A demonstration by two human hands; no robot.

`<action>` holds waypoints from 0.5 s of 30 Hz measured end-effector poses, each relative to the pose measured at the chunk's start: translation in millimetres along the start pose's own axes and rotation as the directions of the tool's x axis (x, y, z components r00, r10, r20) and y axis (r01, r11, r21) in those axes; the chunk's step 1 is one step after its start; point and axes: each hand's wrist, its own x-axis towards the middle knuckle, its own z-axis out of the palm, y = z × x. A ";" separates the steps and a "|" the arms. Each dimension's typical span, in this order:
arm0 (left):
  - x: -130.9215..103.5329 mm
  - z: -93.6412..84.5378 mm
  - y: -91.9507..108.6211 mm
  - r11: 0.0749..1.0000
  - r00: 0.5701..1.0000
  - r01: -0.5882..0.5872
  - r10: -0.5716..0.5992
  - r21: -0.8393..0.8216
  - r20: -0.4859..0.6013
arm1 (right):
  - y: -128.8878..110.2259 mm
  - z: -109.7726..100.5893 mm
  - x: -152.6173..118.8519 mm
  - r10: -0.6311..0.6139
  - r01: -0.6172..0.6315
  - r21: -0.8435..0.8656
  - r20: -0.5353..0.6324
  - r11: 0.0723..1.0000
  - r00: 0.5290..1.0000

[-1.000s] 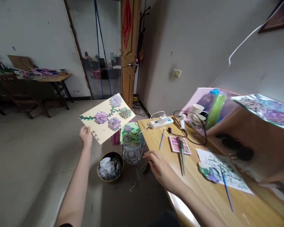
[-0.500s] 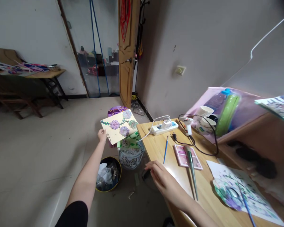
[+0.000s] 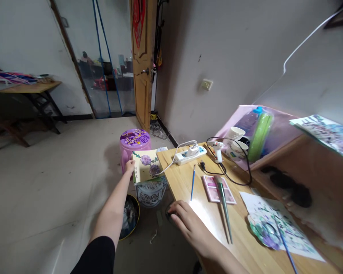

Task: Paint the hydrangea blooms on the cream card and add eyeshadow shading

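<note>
My left hand (image 3: 129, 167) pinches the left edge of a cream sheet painted with purple flowers (image 3: 145, 160). That sheet lies low over a grey-blue openwork rack (image 3: 151, 193), beside the wooden table's left corner. My right hand (image 3: 185, 220) rests at the near left edge of the table (image 3: 207, 224), fingers slightly spread and holding nothing. Near it on the table lie a thin blue brush (image 3: 193, 182), a pink paint box (image 3: 211, 188) and a large green-handled brush (image 3: 224, 207) across the box.
A purple flowered stool (image 3: 135, 137) stands behind the sheet, and a bin (image 3: 130, 219) below my left forearm. On the table are a power strip (image 3: 185, 155), a glue gun (image 3: 218, 151), a black cable, a stained palette (image 3: 265, 232) and a painted paper (image 3: 300, 236).
My left hand has lowered the flower sheet onto the rack, uncovering the purple stool top. My right hand has stayed by the table edge. The view has turned slightly right.
</note>
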 end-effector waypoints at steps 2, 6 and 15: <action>-9.3 -3.1 5.0 1.000 1.000 0.023 -0.023 0.018 -0.015 | 0.0 1.6 2.1 -0.004 0.004 -0.032 0.010 0.999 1.000; -36.6 -17.9 20.0 1.000 0.997 0.017 -0.016 0.015 -0.082 | -7.0 -2.8 -2.0 -0.019 0.020 -0.035 0.043 0.999 0.999; -225.5 -21.9 87.2 0.908 0.942 -0.334 0.323 -0.251 -0.086 | -9.6 -56.8 -152.9 0.249 -0.239 0.101 -0.101 0.966 0.963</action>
